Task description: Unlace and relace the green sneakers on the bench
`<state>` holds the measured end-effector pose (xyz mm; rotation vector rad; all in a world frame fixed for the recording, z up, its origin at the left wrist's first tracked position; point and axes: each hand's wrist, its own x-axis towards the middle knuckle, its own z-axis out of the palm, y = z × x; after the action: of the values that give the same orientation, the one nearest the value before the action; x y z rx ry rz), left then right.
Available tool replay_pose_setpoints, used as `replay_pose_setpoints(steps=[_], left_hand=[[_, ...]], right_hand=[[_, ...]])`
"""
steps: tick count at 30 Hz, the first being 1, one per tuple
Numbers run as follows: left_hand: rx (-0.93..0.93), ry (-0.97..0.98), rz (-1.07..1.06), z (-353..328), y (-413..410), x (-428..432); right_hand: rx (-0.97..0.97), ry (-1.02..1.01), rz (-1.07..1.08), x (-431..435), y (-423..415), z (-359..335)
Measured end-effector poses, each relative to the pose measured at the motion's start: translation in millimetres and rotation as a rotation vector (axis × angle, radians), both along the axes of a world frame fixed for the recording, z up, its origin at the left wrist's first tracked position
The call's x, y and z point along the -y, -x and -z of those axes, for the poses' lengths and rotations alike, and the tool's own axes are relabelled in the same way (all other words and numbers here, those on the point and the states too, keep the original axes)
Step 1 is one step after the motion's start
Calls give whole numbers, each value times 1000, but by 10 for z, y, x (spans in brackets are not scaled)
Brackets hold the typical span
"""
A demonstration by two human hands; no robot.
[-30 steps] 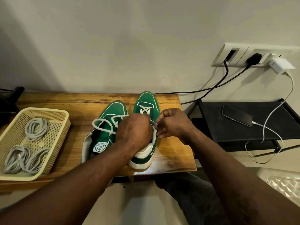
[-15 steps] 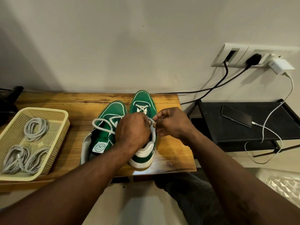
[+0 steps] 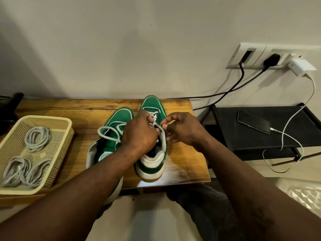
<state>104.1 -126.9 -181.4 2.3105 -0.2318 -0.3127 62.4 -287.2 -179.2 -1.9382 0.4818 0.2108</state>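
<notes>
Two green sneakers with white soles stand side by side on the wooden bench (image 3: 73, 108), toes toward the wall. The right sneaker (image 3: 152, 160) has its heel toward me and a few lace crossings near the toe. My left hand (image 3: 139, 133) curls over its tongue and grips the white lace (image 3: 153, 117) there. My right hand (image 3: 182, 129) pinches the lace end at the shoe's right eyelets, fingertips almost touching the left hand. The left sneaker (image 3: 119, 117) lies partly under my left forearm, a loose white lace loop (image 3: 107, 132) draped over it.
A yellow plastic basket (image 3: 57, 119) with coiled grey cables sits on the bench's left end. To the right stands a black low shelf (image 3: 225, 133) with a phone (image 3: 252, 121) charging on a white cable. Black cords run from the wall sockets (image 3: 257, 56). My knee is below the bench.
Both hands moved slightly toward the toe of the right sneaker and drew closer together at the lace. The sneaker shifted a little away from me.
</notes>
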Motion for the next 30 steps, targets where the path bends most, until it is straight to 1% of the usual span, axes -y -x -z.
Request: replay_pose_setpoints(steps=[3, 7, 9, 12, 13, 15, 17, 19, 22, 23, 24, 25, 26, 28, 29, 30], left_hand=[[151, -68, 90, -1, 31, 9], [189, -85, 106, -13, 13, -4], [173, -94, 126, -27, 2, -8], [165, -126, 167, -36, 3, -20], [176, -139, 178, -40, 11, -24], [198, -169, 191, -36, 21, -20], [210, -203, 197, -20, 20, -6], [193, -206, 194, -9, 11, -10], [159, -177, 205, 0, -11, -25], [149, -172, 207, -4, -14, -30], [143, -169, 214, -3, -19, -29], [142, -169, 226, -1, -22, -28], [148, -172, 240, 5, -25, -27], [168, -178, 250, 2, -27, -30], [183, -177, 247, -10, -30, -34], [203, -176, 241, -24, -34, -42]], right_hand=[[24, 16, 10, -26, -4, 34], [78, 58, 29, -86, 4, 70], [115, 155, -10, -100, -10, 80], [187, 394, -86, -92, -41, 40], [208, 439, -78, -75, -49, 18], [272, 447, -3, -46, -41, -37], [332, 345, 124, -1, -23, -106], [386, 111, 282, 68, -15, -205], [553, -266, 559, 223, 22, -456], [591, -350, 629, 292, 26, -494], [584, -372, 675, 349, 42, -506], [515, -330, 684, 385, 59, -480], [390, -211, 632, 401, 70, -417], [89, 152, 362, 405, 88, -227], [-22, 297, 224, 382, 100, -155], [-86, 404, 128, 342, 100, -106]])
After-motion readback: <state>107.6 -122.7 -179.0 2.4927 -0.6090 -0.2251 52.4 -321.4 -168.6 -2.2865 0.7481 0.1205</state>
